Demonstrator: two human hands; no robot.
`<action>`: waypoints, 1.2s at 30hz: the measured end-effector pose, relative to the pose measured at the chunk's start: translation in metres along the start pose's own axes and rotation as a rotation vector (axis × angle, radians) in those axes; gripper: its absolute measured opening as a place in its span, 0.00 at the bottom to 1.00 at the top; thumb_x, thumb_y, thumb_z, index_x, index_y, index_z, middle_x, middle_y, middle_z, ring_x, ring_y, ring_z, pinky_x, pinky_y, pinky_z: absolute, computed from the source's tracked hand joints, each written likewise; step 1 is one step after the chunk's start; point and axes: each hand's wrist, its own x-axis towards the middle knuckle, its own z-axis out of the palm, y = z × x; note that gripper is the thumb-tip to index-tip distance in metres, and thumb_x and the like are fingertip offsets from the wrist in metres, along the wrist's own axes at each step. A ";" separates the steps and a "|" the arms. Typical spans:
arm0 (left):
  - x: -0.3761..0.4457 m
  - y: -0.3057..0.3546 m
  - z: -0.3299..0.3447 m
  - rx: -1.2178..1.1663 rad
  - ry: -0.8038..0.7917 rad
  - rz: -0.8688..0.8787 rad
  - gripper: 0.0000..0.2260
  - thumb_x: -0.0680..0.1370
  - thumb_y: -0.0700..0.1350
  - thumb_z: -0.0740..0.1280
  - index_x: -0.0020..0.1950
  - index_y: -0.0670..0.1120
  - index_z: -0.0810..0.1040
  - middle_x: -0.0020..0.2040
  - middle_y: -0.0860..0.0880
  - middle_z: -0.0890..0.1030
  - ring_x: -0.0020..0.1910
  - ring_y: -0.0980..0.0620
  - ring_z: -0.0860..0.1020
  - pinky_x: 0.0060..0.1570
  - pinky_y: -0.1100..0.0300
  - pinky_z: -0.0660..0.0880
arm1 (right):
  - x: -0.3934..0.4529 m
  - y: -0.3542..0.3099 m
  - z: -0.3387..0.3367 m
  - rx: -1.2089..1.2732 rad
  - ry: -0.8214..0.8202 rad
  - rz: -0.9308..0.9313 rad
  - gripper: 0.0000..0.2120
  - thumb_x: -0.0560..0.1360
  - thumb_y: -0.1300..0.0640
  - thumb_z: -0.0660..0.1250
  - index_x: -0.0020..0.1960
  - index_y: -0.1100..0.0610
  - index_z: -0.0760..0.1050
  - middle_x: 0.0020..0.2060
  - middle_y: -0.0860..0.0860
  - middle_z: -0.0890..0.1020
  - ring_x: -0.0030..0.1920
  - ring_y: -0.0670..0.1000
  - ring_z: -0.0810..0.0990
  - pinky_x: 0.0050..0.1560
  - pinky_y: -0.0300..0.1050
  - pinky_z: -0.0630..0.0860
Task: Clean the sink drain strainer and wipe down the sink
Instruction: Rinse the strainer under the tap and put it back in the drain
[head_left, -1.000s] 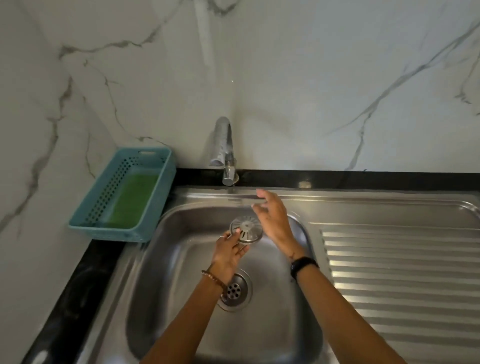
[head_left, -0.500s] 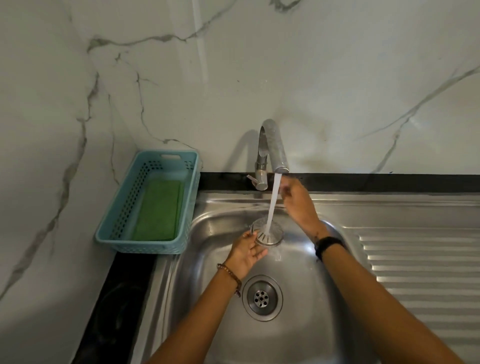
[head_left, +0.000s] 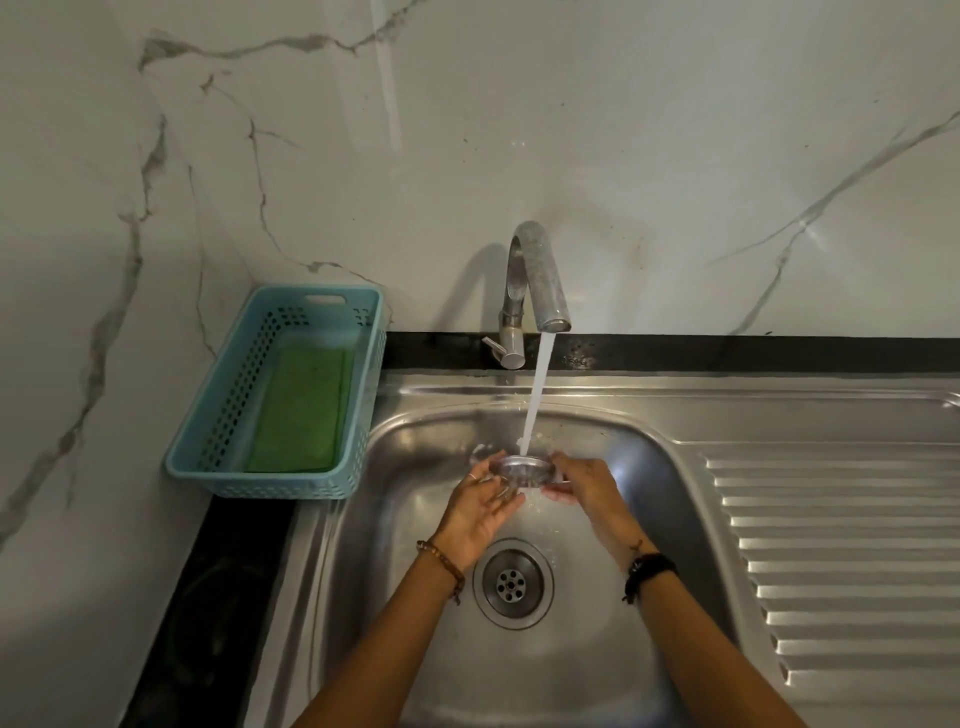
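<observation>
Rinsing has begun: a second ago the tap (head_left: 540, 280) was dry and your right hand (head_left: 584, 483) was reaching for it; now water strikes the strainer (head_left: 522, 467), held at 12 o'clock of the open drain (head_left: 512, 583) over the sink (head_left: 649, 467). Your left hand (head_left: 480, 512) and right hand pinch opposite rims. Wiping is not yet begun; the green pad (head_left: 304, 410) waits at 10 o'clock.

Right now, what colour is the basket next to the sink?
The basket is light blue with small holes, seen in the head view.
</observation>
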 end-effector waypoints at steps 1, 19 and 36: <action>-0.001 0.002 0.000 -0.005 0.020 0.007 0.14 0.77 0.32 0.58 0.60 0.42 0.74 0.52 0.41 0.78 0.50 0.45 0.78 0.47 0.54 0.78 | 0.001 0.002 0.001 0.039 0.013 0.030 0.09 0.77 0.62 0.63 0.45 0.66 0.79 0.46 0.64 0.82 0.46 0.57 0.80 0.57 0.50 0.77; -0.026 0.028 0.022 0.460 0.207 0.271 0.07 0.74 0.35 0.67 0.50 0.42 0.79 0.46 0.44 0.81 0.43 0.49 0.81 0.32 0.67 0.79 | 0.003 0.003 0.018 0.023 -0.008 0.022 0.11 0.74 0.74 0.62 0.54 0.69 0.77 0.45 0.59 0.79 0.38 0.53 0.78 0.29 0.35 0.77; -0.025 0.023 0.019 0.720 0.292 0.245 0.04 0.78 0.39 0.62 0.47 0.40 0.76 0.53 0.36 0.80 0.37 0.48 0.80 0.35 0.64 0.79 | 0.002 0.000 0.009 -0.026 -0.009 -0.073 0.09 0.74 0.71 0.62 0.49 0.62 0.77 0.51 0.61 0.81 0.43 0.54 0.81 0.35 0.39 0.80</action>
